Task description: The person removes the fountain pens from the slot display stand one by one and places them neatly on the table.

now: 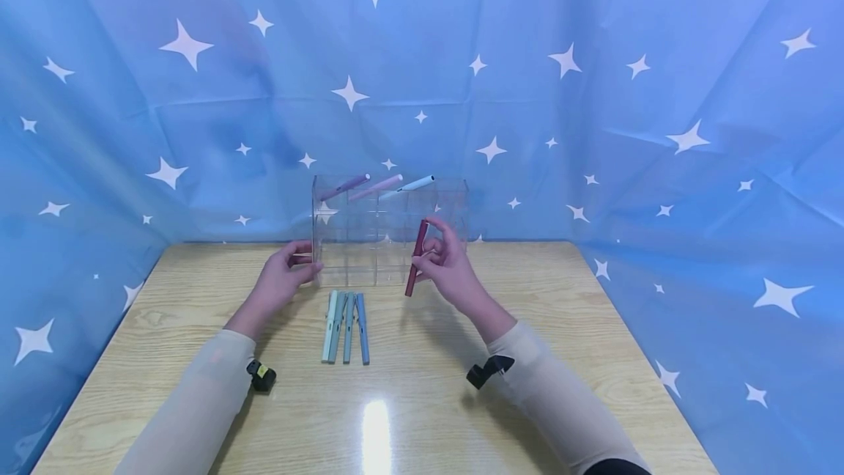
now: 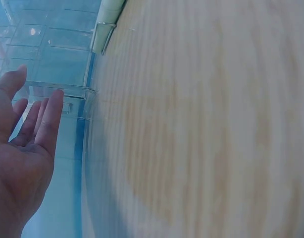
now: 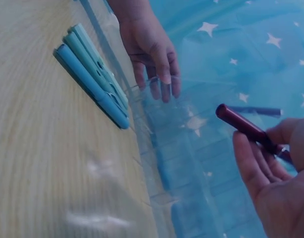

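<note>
A clear compartment box (image 1: 361,275) stands near the table's back edge. My left hand (image 1: 282,281) is at its left side, fingers fairly straight and touching the side wall. In front of the box's right half, my right hand (image 1: 451,262) pinches a dark red pen (image 1: 417,259) between thumb and fingers, tilted nearly upright. A purple pen (image 1: 352,184), a lilac pen (image 1: 379,186) and a pale blue pen (image 1: 415,184) lean in separate top compartments. Before the box lie a mint pen (image 1: 330,328), two teal pens (image 1: 348,332) and a blue pen (image 1: 363,330).
The wooden table (image 1: 297,424) bears a bright light reflection near its front. A blue curtain (image 1: 422,57) with white stars hangs behind and along both sides. The box's transparent walls are hard to make out against it.
</note>
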Tool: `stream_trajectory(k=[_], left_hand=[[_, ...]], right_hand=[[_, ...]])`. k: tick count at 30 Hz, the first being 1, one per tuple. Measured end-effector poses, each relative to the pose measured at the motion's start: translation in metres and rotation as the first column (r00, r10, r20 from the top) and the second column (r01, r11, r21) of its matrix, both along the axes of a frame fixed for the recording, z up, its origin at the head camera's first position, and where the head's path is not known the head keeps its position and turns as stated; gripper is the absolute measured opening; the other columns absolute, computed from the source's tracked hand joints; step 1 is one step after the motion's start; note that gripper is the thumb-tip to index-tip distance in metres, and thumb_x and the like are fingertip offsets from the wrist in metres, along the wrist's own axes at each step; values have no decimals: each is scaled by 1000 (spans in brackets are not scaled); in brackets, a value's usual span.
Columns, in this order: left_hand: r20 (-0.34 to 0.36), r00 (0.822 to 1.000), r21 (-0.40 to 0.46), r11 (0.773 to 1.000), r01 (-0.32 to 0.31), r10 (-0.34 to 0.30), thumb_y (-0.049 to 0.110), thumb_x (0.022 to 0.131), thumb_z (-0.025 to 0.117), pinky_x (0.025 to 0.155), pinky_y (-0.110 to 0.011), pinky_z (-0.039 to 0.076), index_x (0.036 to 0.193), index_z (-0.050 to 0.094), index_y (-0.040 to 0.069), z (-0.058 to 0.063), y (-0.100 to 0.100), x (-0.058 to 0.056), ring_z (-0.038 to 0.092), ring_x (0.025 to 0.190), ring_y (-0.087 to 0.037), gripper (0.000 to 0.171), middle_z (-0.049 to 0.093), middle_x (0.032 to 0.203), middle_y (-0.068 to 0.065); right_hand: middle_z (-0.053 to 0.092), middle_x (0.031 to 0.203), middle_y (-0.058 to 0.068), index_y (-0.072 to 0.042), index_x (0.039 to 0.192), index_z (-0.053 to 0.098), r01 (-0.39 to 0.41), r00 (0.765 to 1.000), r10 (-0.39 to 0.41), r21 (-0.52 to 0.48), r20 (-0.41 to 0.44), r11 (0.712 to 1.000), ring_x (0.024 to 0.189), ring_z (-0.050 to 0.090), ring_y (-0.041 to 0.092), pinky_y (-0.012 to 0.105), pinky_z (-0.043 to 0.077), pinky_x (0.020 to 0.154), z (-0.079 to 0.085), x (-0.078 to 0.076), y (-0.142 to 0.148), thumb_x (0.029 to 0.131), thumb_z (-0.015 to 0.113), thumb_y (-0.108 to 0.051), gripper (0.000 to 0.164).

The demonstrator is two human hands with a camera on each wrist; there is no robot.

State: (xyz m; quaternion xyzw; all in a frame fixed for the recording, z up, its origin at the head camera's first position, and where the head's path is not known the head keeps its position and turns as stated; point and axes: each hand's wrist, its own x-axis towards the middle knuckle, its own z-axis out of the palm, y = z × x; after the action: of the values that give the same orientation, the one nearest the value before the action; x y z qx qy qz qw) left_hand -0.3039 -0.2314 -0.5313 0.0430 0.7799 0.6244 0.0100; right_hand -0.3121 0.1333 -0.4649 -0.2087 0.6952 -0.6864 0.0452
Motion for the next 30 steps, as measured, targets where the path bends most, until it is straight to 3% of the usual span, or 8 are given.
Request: stream_trajectory(k=[8,15,30], left_hand=[[1,1000,-16,1000,-3,3,20,108,77,102,-42,64,162,48,1,1,0,2,57,141,-43,64,58,150,-27],[-11,1000,-24,1000,-6,6,20,108,77,98,-35,65,161,48,0,-1,0,-1,57,140,-43,64,58,150,-28],[-4,1000,-3,1000,-2,2,17,108,76,99,-39,65,162,48,0,0,0,1,57,141,-43,63,58,151,-29]], right_hand=[[64,109,22,-25,170,36,-47,998,45,48,47,998,91,74,26,52,70,80,-11,9,-4,103,71,6,82],[63,107,15,-28,169,39,-68,995,62,79,78,995,89,73,26,54,70,82,-21,17,-10,101,72,9,83],[60,111,14,-26,168,41,-104,987,88,120,138,987,86,72,23,54,70,81,-32,28,-21,100,74,8,83]])
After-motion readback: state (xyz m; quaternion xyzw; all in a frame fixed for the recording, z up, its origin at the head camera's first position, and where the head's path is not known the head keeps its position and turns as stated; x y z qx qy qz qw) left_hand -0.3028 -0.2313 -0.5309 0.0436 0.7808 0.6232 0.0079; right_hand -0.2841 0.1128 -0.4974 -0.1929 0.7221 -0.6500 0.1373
